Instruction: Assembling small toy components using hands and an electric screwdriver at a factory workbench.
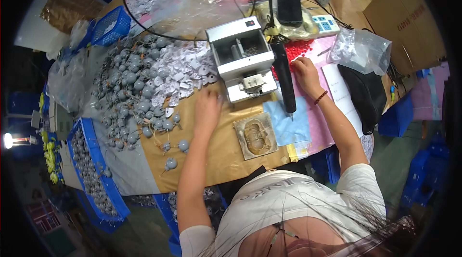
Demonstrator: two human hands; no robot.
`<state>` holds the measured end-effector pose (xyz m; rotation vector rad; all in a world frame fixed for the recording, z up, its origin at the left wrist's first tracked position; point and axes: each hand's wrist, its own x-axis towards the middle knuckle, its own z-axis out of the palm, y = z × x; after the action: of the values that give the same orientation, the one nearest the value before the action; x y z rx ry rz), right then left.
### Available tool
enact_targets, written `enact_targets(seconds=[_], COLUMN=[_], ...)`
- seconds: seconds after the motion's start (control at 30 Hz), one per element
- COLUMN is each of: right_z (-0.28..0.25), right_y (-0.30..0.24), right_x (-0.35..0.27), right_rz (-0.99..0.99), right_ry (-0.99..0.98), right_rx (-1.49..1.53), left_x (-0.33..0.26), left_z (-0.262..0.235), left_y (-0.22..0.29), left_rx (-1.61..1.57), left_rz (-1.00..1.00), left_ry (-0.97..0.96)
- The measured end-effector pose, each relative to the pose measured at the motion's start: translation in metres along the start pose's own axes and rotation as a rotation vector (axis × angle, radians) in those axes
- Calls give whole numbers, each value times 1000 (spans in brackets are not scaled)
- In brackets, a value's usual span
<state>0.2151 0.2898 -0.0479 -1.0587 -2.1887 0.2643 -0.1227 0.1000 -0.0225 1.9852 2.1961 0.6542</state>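
Brown-papered surface [219, 161] carries a white machine [236, 68]. Right of it, the right hand [304, 67] curls at red pieces [299, 49]; left, the left hand [209, 107] nears white pieces [180, 67]; pinching unclear for both. Before it, a hollowed block [256, 137] sits probably central for both hands' reach.
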Motion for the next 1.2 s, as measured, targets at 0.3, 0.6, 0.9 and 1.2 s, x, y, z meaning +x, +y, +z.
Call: enact_targets(seconds=[0.3, 0.6, 0.9, 1.2], right_z=[-23, -53, -10, -6], right_y=[-18, -154, -173, -181], right_x=[5, -39, -86, -116], right_rz=[250, -46, -553, -324], right_ry=[136, -425, -357, -294], right_rx=[368, 683, 294, 280], left_x=[-97, -102, -162, -180], left_z=[-52, -4, -39, -69], left_y=[78, 112, 48, -18], left_rx=[-382, -373, -180, 111], left_rz=[-57, -119, -241, -471], left_ry=[-125, -77, 85, 224])
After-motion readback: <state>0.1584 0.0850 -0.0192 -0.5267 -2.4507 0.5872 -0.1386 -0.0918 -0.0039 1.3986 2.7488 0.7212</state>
